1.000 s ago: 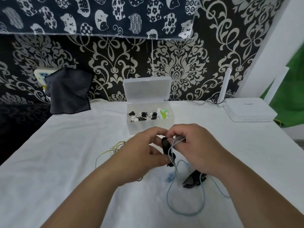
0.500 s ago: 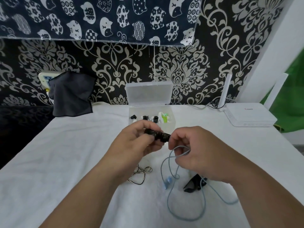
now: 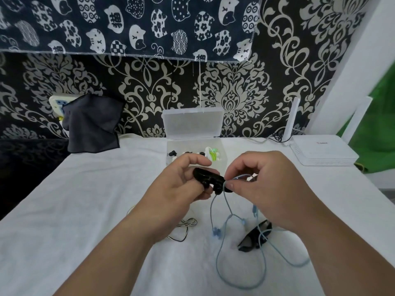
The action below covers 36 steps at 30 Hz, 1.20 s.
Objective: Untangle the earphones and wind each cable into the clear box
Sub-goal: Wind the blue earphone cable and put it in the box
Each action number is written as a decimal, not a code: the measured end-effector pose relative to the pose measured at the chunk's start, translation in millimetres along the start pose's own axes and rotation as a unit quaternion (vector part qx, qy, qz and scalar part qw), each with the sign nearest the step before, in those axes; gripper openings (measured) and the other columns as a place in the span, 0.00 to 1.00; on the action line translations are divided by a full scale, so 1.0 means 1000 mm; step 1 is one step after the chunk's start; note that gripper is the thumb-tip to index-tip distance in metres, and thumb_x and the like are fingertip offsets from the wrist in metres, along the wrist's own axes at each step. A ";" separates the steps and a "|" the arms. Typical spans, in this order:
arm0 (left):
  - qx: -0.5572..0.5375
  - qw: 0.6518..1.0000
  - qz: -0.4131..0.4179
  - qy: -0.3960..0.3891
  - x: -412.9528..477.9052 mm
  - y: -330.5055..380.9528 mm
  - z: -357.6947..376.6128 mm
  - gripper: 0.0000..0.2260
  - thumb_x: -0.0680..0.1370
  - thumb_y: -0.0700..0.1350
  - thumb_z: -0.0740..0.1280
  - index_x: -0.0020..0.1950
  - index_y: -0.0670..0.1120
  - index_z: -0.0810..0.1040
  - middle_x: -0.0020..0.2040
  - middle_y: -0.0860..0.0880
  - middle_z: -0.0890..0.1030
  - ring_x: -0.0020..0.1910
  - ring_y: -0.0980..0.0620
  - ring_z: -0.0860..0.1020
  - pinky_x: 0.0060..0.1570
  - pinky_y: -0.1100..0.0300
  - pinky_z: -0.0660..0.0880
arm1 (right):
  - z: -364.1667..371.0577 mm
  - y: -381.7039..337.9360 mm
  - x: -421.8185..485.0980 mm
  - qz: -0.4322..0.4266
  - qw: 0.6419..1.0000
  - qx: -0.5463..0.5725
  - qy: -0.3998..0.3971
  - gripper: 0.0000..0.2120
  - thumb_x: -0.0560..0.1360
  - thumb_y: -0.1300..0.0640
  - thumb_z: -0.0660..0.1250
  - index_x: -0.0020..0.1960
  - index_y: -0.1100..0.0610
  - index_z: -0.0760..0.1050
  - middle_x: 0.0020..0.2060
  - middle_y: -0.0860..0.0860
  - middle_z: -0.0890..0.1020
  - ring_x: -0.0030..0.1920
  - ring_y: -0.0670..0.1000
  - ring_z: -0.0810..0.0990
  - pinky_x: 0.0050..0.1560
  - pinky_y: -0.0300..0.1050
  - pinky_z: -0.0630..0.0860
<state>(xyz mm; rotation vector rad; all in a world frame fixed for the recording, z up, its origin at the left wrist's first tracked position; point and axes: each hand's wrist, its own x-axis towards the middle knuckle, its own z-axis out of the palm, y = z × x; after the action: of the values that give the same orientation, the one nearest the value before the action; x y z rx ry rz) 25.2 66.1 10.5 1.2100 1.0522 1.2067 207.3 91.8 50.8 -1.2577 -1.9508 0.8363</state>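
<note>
The left hand [image 3: 177,184] grips a black winder [image 3: 208,178] above the desk [image 3: 85,210]. The right hand [image 3: 271,189] pinches the blue earphone cable [image 3: 220,263] at the winder's end, where fingers partly hide the contact. Both hands cover the front of the open clear box [image 3: 192,124], and its contents are hard to make out.

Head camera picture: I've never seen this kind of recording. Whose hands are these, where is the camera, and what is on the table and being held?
No machine here: a person wears a camera on the head, looking forward and down at their own hands. The left hand holds a small black piece. The right hand pinches a blue earphone cable beside it, and the rest trails in loops on the white cloth. A second black piece and a thin black-and-white cable lie there too. Behind the hands stands the clear box, lid up, earphones inside. A dark cloth and a white router sit further back.
</note>
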 end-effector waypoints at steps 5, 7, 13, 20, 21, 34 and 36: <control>-0.045 0.999 -0.015 0.006 0.000 0.002 0.002 0.14 0.72 0.37 0.63 0.57 0.45 0.74 0.49 0.41 0.84 0.42 0.48 0.79 0.46 0.58 0.76 | 0.003 0.003 0.000 0.011 1.000 -0.004 -0.005 0.10 0.69 0.62 0.76 0.37 0.48 0.81 0.34 0.40 0.82 0.33 0.40 0.79 0.35 0.29 0.71; -0.074 0.997 -0.025 0.022 0.001 0.003 0.003 0.14 0.71 0.37 0.64 0.56 0.44 0.75 0.49 0.40 0.84 0.41 0.48 0.78 0.43 0.59 0.76 | 0.003 0.004 0.001 0.013 1.000 0.006 -0.003 0.08 0.70 0.60 0.76 0.38 0.49 0.80 0.34 0.41 0.82 0.34 0.40 0.78 0.35 0.30 0.71; -0.125 0.989 -0.058 0.052 -0.001 0.007 0.009 0.14 0.80 0.29 0.55 0.57 0.43 0.75 0.49 0.39 0.84 0.43 0.48 0.76 0.43 0.59 0.78 | 0.003 0.007 0.002 0.049 0.997 0.021 -0.049 0.06 0.76 0.57 0.71 0.41 0.50 0.78 0.36 0.48 0.83 0.37 0.51 0.82 0.44 0.47 0.82; 0.065 0.993 -0.014 0.096 -0.001 0.001 0.016 0.09 0.81 0.37 0.62 0.52 0.47 0.81 0.49 0.44 0.84 0.44 0.48 0.81 0.54 0.52 0.80 | 0.006 0.012 0.003 0.054 0.996 0.026 -0.066 0.06 0.78 0.59 0.67 0.43 0.53 0.75 0.32 0.49 0.82 0.28 0.43 0.79 0.33 0.39 0.72; 0.100 0.989 -0.006 0.113 -0.001 0.001 0.017 0.09 0.81 0.38 0.64 0.52 0.50 0.82 0.48 0.48 0.85 0.45 0.47 0.82 0.55 0.49 0.80 | 0.007 0.013 0.003 0.053 0.997 0.019 -0.059 0.06 0.78 0.59 0.67 0.42 0.53 0.75 0.30 0.47 0.81 0.27 0.42 0.77 0.33 0.36 0.69; 0.205 0.969 0.033 0.134 -0.001 0.009 0.015 0.12 0.66 0.36 0.78 0.38 0.52 0.81 0.46 0.44 0.81 0.34 0.53 0.80 0.36 0.67 0.74 | 0.001 0.012 0.003 0.039 0.996 0.035 -0.077 0.05 0.76 0.56 0.71 0.42 0.51 0.77 0.34 0.50 0.82 0.32 0.45 0.79 0.34 0.39 0.72; 0.168 0.977 0.007 0.131 -0.002 0.012 0.013 0.13 0.67 0.33 0.76 0.37 0.51 0.80 0.41 0.45 0.83 0.33 0.53 0.79 0.32 0.68 0.72 | -0.006 0.012 0.004 0.034 0.995 0.047 -0.084 0.04 0.75 0.57 0.72 0.42 0.52 0.79 0.35 0.52 0.83 0.32 0.46 0.78 0.35 0.41 0.75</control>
<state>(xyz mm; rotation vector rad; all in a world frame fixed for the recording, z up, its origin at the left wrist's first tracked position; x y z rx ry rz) 36.5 62.5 23.1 1.3381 1.4923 1.2580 216.7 99.9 45.4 -1.2382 -1.9822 1.0860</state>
